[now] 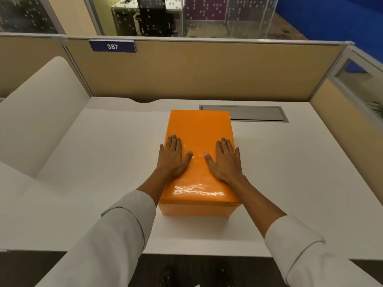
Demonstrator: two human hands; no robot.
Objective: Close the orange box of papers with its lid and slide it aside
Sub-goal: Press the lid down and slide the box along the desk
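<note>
The orange box [198, 210] stands in the middle of the white desk [103, 162], long side pointing away from me. Its glossy orange lid [199, 129] sits flat on top and covers it fully, so the papers inside are hidden. My left hand [173, 157] lies flat on the lid's left half, palm down, fingers spread and thumb pointing inward. On the lid's right half my right hand [227, 160] rests the same way. Neither hand grips anything.
A grey cable hatch [257, 113] is set into the desk just behind and right of the box. Tan partition walls [207, 69] close the desk at the back and right. A white curved divider [41, 112] rises on the left. Desk surface extends on both sides of the box.
</note>
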